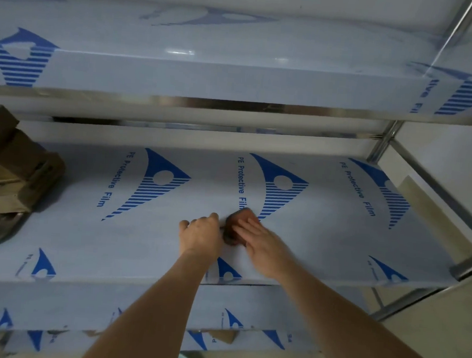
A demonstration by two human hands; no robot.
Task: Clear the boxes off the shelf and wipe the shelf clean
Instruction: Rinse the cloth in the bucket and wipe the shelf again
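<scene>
Both hands (201,236) (263,246) on cloth (236,223), mid-shelf (323,235); boxes (12,168) far left.

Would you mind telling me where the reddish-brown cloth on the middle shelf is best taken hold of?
Probably at the far, bunched end of the cloth, pinched from above. The right hand lies flat over its near right part and the left hand touches its left edge, so only the far end shows free. It lies low on the shelf, so a side approach offers little to grip.
</scene>
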